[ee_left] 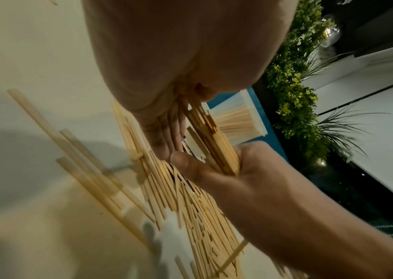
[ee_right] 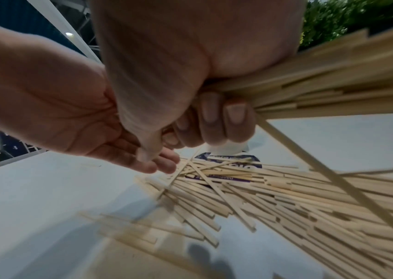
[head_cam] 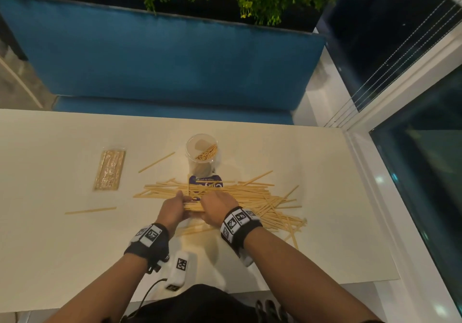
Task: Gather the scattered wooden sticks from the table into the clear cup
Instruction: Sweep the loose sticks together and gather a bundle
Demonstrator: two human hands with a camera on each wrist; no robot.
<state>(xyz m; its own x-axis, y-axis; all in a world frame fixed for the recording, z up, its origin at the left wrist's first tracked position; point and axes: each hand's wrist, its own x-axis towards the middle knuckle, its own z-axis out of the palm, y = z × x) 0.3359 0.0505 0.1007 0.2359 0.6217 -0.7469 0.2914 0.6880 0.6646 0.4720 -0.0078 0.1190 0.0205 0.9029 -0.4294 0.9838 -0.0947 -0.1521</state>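
Note:
A loose pile of wooden sticks (head_cam: 252, 199) lies across the middle of the white table (head_cam: 62, 247). My right hand (head_cam: 213, 205) grips a bundle of sticks (ee_right: 322, 81) just above the pile, fingers curled round it. My left hand (head_cam: 178, 207) is flat and straight-fingered, with its palm against the bundle's (ee_left: 210, 136) other end. The clear cup (head_cam: 202, 151) stands upright behind the pile and holds several sticks. Single sticks lie apart at the left (head_cam: 90, 210) and near the cup (head_cam: 157, 162).
A blue-printed paper (head_cam: 205, 182) lies under the pile in front of the cup. A plastic-wrapped pack of sticks (head_cam: 110, 170) sits at the left. A white tagged device (head_cam: 178, 270) rests by the near edge. A blue bench (head_cam: 175, 60) runs beyond the table, and a window frame (head_cam: 370, 172) along its right.

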